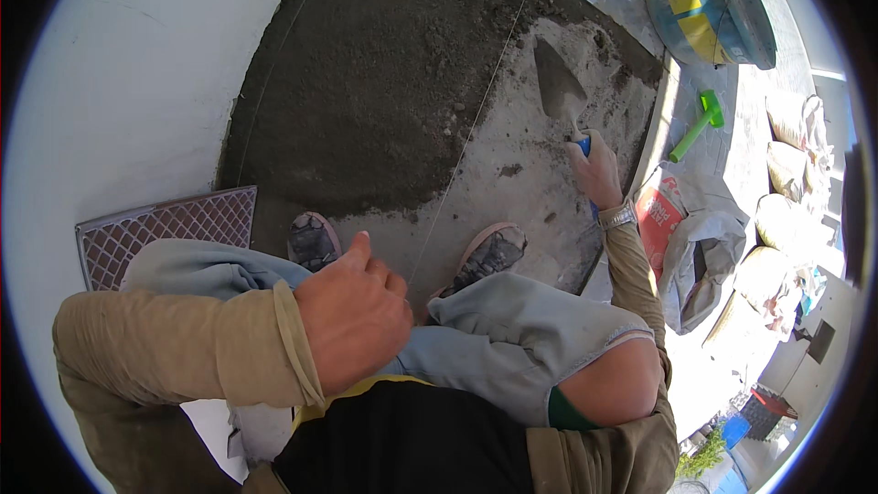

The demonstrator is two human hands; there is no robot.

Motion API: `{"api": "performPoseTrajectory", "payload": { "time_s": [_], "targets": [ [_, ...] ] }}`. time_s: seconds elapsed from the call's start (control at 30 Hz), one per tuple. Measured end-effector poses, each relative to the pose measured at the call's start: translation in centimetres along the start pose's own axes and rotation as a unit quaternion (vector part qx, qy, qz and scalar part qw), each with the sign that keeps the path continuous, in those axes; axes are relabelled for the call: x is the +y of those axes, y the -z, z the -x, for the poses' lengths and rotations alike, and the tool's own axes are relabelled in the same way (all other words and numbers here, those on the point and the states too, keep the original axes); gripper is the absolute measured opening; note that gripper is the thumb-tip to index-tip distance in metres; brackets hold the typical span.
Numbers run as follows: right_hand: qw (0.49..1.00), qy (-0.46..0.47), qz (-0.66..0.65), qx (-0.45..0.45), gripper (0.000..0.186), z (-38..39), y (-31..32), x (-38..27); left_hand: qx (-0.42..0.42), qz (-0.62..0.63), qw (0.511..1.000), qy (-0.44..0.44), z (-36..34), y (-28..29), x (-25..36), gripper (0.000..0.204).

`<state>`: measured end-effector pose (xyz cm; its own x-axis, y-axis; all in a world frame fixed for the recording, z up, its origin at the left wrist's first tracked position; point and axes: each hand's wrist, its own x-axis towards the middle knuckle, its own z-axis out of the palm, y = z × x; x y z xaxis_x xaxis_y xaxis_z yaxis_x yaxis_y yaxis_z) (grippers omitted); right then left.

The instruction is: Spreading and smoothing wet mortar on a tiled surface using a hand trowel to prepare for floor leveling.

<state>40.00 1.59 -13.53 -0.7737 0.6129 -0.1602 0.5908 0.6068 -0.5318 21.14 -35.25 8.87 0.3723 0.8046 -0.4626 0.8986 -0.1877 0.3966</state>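
Observation:
My right hand (596, 174) is closed around the blue handle of a pointed masonry trowel (556, 80). The grey blade points away from me, over a pale patch of bare concrete floor (535, 151) with scattered mortar crumbs. Left of it spreads dark, damp mortar (375, 82), rough and crumbly at its right and near edges. Above my lap, my left hand (358, 316) is curled with no object showing in it; its palm faces away from view. A thin taut string (471, 133) crosses between the mortar and the bare concrete.
A white wall (165, 73) borders the left side, with a lattice-patterned panel (169, 230) leaning near it. On the right ledge are a blue-green bucket (679, 14), a green-handled tool (697, 128) and an opened sack (700, 247). Several filled bags (785, 169) lie farther right.

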Motion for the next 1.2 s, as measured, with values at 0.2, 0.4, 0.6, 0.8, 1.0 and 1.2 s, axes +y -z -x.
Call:
{"api": "performPoseTrajectory", "payload": {
  "time_s": [0.2, 0.4, 0.6, 0.8, 1.0, 1.2],
  "targets": [
    [0.968, 0.19, -0.041, -0.159, 0.029, -8.8, -5.3, -12.0, -0.014, 0.032, 0.998, 0.053, -0.7, 0.6, 1.6, 0.024],
    [0.925, 0.324, 0.101, -0.168, 0.023, -11.8, -12.0, -16.9, 0.003, 0.007, 0.981, 0.196, 0.9, 2.3, 1.6, 0.041],
    [0.939, 0.231, 0.216, -0.133, 0.026, -19.4, -3.7, -11.0, 0.034, 0.072, 0.902, 0.424, 7.9, 3.0, 2.6, 0.053],
    [0.924, 0.221, 0.247, -0.188, 0.039, -26.1, 0.1, -8.0, 0.034, 0.226, 0.888, 0.399, 8.9, 2.9, 3.6, 0.063],
    [0.91, 0.293, 0.246, -0.159, 0.04, -20.3, -1.8, -5.3, 0.072, 0.192, 0.889, 0.409, 8.8, 3.5, 2.7, 0.06],
    [0.934, 0.207, 0.259, -0.136, 0.036, -22.8, -1.8, -6.7, 0.048, 0.104, 0.909, 0.401, 11.7, 7.3, 1.6, 0.055]
  ]
}}
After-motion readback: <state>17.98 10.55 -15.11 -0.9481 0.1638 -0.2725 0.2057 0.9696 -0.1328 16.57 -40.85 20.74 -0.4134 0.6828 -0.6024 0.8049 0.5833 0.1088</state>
